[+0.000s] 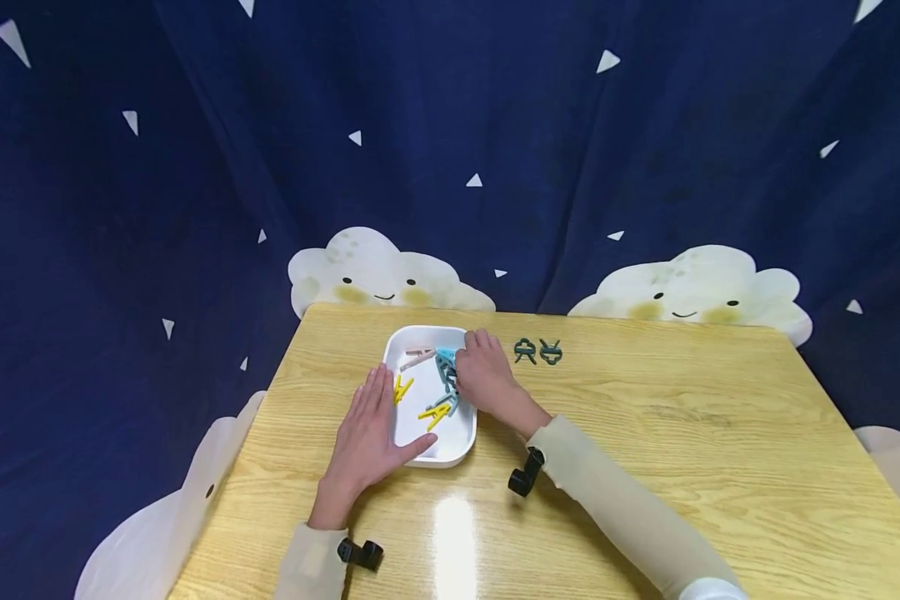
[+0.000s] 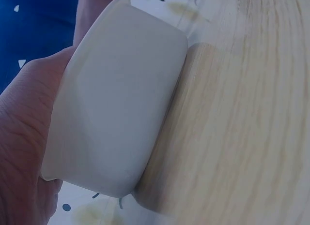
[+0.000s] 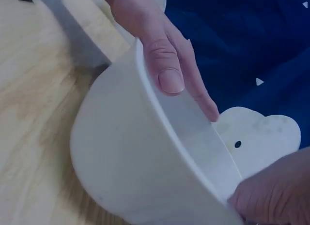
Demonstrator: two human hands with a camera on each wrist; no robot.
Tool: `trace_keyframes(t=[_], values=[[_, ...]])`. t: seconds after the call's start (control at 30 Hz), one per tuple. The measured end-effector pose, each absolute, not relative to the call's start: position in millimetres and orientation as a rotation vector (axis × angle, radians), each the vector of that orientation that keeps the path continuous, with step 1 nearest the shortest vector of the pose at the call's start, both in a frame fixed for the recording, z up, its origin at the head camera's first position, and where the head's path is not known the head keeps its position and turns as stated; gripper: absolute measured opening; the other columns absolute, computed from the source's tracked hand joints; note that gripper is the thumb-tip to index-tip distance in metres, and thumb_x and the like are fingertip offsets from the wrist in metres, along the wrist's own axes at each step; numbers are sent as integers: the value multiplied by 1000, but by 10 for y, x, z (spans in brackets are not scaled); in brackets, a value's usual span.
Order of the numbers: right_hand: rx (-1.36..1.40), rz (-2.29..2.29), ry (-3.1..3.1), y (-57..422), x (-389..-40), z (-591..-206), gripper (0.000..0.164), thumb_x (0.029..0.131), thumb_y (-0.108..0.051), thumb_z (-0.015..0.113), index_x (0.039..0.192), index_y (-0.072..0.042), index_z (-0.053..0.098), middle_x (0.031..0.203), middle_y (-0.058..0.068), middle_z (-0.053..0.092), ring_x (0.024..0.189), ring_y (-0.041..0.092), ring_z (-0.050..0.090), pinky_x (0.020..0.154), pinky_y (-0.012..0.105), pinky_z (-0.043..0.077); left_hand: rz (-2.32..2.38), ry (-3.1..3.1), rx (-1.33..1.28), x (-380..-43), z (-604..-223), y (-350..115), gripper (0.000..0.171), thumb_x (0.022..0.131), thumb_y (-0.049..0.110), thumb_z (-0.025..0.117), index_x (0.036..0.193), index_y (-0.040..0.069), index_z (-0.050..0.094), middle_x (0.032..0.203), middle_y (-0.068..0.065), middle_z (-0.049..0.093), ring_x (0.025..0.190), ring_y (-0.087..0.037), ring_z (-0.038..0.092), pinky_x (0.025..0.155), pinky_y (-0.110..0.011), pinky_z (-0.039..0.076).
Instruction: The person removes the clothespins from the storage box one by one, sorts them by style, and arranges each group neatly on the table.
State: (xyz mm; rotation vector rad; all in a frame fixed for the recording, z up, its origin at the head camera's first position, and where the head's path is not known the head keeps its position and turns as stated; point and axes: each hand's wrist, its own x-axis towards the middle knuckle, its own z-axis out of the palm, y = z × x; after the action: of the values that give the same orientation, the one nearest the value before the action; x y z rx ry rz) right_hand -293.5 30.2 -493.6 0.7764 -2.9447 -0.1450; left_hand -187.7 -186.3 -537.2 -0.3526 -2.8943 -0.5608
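Observation:
A white plastic bin (image 1: pixel 457 442) with a rounded rim stands on the table, clothespins lying inside. My left hand (image 1: pixel 366 433) rests on its left rim, fingers straight and thumb reaching over the near end. My right hand (image 1: pixel 487 371) dips over the right rim, fingers bent down among the pins; I cannot tell what they hold. Near those fingers lie a light blue clothespin (image 1: pixel 446 354) and grey-green clothespins (image 1: pixel 444 371). Two yellow clothespins, one toward the near end (image 1: pixel 437 413), one by my left fingers, and a pale pink clothespin (image 1: pixel 417 357) also show. In the right wrist view the bin wall (image 3: pixel 121 142) hides the pins.
Two dark green clips (image 1: pixel 537 351) lie side by side on the wooden table (image 1: pixel 682 425), right of the bin. A dark blue curtain (image 1: pixel 450 125) with clouds and white triangles hangs behind the table's far edge.

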Motion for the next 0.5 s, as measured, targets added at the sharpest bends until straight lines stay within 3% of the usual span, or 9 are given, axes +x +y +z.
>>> trace_keyframes(t=[0.13, 0.3, 0.5], values=[[726, -389, -3041, 133, -2973, -4940, 18, 104, -20, 63, 105, -10, 78, 108, 8, 55, 107, 27, 39, 90, 38, 36, -579, -2879, -355, -1868, -5376, -1858, 129, 83, 86, 58, 165, -3, 15, 174, -18, 10, 162, -30, 8, 130, -48, 16], [732, -541, -3038, 37, -2997, -5004, 21, 104, -22, 63, 119, -15, 77, 110, 8, 57, 108, 27, 40, 91, 37, 37, -574, -2861, -374, -1869, -5387, -1853, 128, 83, 85, 60, 164, -4, 16, 174, -20, 12, 161, -32, 10, 130, -49, 18], [770, -541, -2987, -3, -3013, -5043, 22, 106, -22, 60, 119, -16, 77, 114, 9, 59, 110, 27, 41, 92, 37, 39, -556, -2871, -369, -1878, -5376, -1864, 128, 83, 85, 59, 164, -5, 16, 174, -19, 11, 162, -32, 10, 130, -49, 17]])
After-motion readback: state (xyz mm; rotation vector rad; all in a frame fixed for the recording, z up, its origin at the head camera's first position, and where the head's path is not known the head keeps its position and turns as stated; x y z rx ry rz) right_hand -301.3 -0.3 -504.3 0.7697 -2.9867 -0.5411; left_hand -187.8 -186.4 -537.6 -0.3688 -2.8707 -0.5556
